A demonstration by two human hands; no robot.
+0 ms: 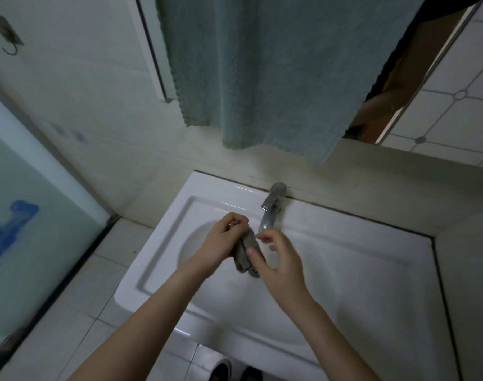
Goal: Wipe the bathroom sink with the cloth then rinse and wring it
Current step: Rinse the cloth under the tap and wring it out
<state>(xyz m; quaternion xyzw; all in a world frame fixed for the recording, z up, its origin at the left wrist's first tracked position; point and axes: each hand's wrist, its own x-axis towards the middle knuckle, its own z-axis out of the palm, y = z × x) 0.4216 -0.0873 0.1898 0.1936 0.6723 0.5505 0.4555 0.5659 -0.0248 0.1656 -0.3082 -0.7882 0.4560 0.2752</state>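
Observation:
A small grey cloth (248,250) hangs bunched over the bowl of the white sink (358,273), just below the chrome tap spout (267,221). My left hand (223,242) grips the cloth's upper part from the left. My right hand (280,257) is beside it on the right, fingers spread, thumb touching the cloth's lower edge. The drain (253,271) is partly hidden behind the cloth and my right hand. I cannot tell whether water is running.
A teal towel (262,70) hangs on the wall above the tap. A mirror cabinet edge (157,50) is beside it, a metal hook (9,37) at upper left. A frosted glass door (28,215) stands left. Shoes (223,368) show on the tiled floor below the sink.

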